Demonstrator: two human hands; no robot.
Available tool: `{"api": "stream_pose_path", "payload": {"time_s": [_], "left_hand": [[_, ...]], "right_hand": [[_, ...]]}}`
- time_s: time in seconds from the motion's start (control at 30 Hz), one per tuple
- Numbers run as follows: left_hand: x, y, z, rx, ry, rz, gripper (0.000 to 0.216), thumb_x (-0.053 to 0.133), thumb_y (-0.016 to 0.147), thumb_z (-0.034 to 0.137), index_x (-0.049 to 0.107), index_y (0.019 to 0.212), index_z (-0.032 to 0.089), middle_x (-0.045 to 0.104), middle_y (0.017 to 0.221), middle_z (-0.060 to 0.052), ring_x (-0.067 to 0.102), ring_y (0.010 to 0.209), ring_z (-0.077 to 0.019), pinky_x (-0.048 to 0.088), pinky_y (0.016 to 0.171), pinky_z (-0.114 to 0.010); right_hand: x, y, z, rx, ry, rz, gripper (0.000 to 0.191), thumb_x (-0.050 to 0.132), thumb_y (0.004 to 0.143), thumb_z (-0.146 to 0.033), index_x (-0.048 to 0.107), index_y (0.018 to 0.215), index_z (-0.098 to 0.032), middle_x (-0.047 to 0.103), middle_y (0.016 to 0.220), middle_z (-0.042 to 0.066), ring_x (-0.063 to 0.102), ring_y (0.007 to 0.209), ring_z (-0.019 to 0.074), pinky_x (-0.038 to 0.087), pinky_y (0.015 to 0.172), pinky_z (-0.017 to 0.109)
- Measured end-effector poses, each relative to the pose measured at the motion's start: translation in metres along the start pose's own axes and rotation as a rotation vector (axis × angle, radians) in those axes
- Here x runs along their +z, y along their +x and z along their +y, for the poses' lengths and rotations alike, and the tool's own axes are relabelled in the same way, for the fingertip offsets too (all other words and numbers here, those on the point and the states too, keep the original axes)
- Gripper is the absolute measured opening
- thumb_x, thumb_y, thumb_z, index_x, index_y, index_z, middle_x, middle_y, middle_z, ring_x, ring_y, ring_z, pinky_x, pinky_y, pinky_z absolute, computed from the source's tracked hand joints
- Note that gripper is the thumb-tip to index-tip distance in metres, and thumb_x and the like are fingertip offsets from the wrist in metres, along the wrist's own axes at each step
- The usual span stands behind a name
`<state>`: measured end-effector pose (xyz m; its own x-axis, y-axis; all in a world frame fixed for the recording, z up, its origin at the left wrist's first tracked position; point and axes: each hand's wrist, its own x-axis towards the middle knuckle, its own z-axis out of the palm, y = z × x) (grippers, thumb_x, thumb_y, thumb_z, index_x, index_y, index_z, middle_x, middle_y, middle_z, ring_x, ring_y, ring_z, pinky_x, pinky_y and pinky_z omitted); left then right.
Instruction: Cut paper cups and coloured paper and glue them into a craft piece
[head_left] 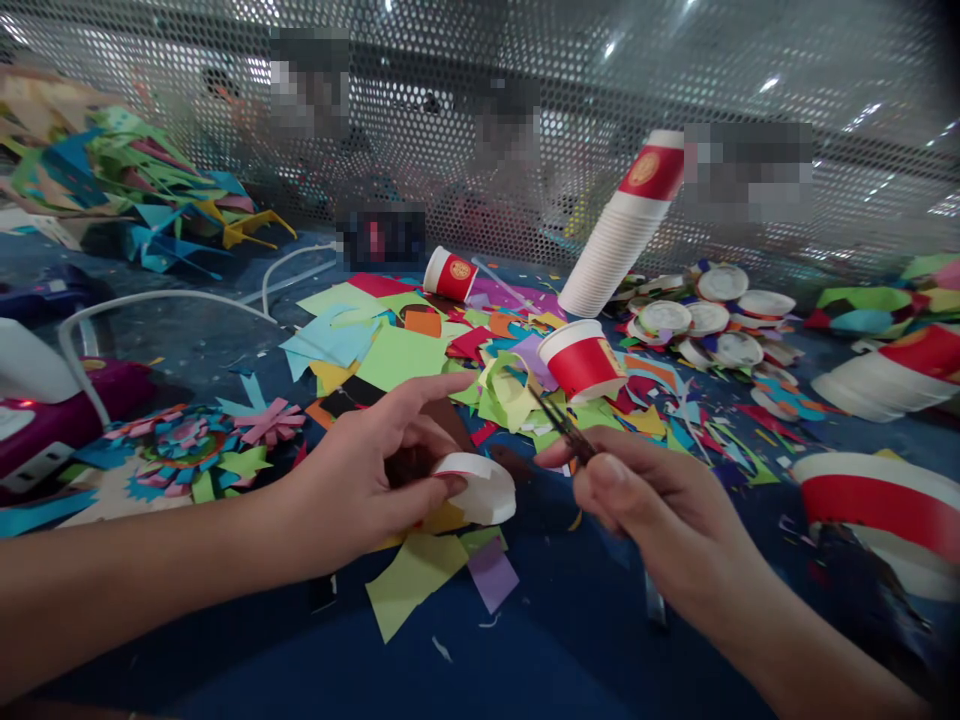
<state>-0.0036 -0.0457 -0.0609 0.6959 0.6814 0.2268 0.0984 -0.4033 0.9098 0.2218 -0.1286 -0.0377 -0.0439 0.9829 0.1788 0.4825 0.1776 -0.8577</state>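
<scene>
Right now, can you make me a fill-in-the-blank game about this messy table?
1. The left hand touches a small piece that is mostly ____.
2. The ____ hand holds a thin dark tool.
3. The cup just beyond that tool has a wide ____ band.

Missing words: white; right; red.

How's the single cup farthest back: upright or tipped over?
Tipped over: the cup lies on its side, its white rim facing left.

The left forearm (pixel 172 560) comes in from the left, its hand (pixel 364 465) palm inward, index finger (pixel 442 387) stretched out, thumb (pixel 420 502) below; the right forearm (pixel 814 635) slants up from the lower right, its fist (pixel 660 490) loosely curled, thumb bent
</scene>
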Motion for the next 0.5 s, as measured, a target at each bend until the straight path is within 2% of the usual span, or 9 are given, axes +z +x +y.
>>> {"api": "stream_pose_path", "payload": {"time_s": [0.1, 0.2, 0.27, 0.33, 0.4, 0.5], "left_hand": [[0.000, 0.001, 0.001, -0.061, -0.033, -0.020, 0.064, 0.063, 0.088, 0.018, 0.032, 0.144, 0.024, 0.067, 0.083, 0.003, 0.064, 0.068, -0.0096, 0.051, 0.059, -0.017], [0.000, 0.002, -0.001, -0.100, -0.076, -0.015, 0.063, 0.063, 0.089, 0.022, 0.033, 0.144, 0.023, 0.066, 0.081, 0.004, 0.063, 0.065, -0.0100, 0.050, 0.055, -0.017], [0.000, 0.003, -0.001, -0.116, -0.071, 0.004, 0.057, 0.062, 0.090, 0.025, 0.039, 0.142, 0.023, 0.065, 0.080, 0.004, 0.061, 0.066, -0.0096, 0.049, 0.055, -0.016], [-0.001, 0.003, -0.001, -0.124, -0.028, 0.003, 0.048, 0.060, 0.090, 0.024, 0.048, 0.137, 0.025, 0.064, 0.078, 0.005, 0.059, 0.064, -0.0081, 0.047, 0.057, -0.016], [-0.001, 0.002, -0.001, -0.113, 0.041, -0.020, 0.040, 0.057, 0.091, 0.020, 0.057, 0.130, 0.027, 0.067, 0.083, 0.004, 0.059, 0.065, -0.0074, 0.047, 0.060, -0.016], [-0.002, 0.001, -0.001, -0.049, 0.162, -0.041, 0.031, 0.055, 0.090, 0.019, 0.068, 0.117, 0.029, 0.071, 0.098, 0.002, 0.065, 0.078, -0.0097, 0.048, 0.066, -0.017]], "right_hand": [[-0.004, 0.002, 0.002, -0.009, -0.001, 0.027, 0.039, 0.054, 0.092, -0.057, 0.069, 0.085, -0.022, 0.043, 0.057, -0.004, 0.037, 0.049, 0.0097, 0.029, 0.044, 0.023], [-0.004, 0.003, 0.003, 0.012, -0.095, 0.017, 0.036, 0.057, 0.090, -0.053, 0.066, 0.076, -0.021, 0.051, 0.060, -0.002, 0.046, 0.054, 0.0119, 0.035, 0.047, 0.024], [-0.003, 0.003, 0.004, 0.030, -0.202, 0.052, 0.036, 0.053, 0.092, -0.051, 0.067, 0.078, -0.021, 0.055, 0.059, -0.001, 0.048, 0.051, 0.0122, 0.036, 0.045, 0.024], [-0.003, 0.002, 0.006, -0.007, -0.436, 0.152, 0.033, 0.052, 0.093, -0.047, 0.070, 0.089, -0.020, 0.062, 0.064, 0.001, 0.053, 0.051, 0.0137, 0.039, 0.046, 0.025], [-0.005, 0.000, 0.008, -0.070, -0.755, 0.241, 0.031, 0.053, 0.092, -0.042, 0.071, 0.096, -0.018, 0.070, 0.080, 0.005, 0.063, 0.062, 0.0195, 0.043, 0.050, 0.029], [-0.007, -0.001, 0.012, -0.068, -1.093, 0.244, 0.029, 0.052, 0.091, -0.035, 0.072, 0.102, -0.017, 0.071, 0.102, 0.011, 0.069, 0.073, 0.0269, 0.044, 0.049, 0.033]]}}
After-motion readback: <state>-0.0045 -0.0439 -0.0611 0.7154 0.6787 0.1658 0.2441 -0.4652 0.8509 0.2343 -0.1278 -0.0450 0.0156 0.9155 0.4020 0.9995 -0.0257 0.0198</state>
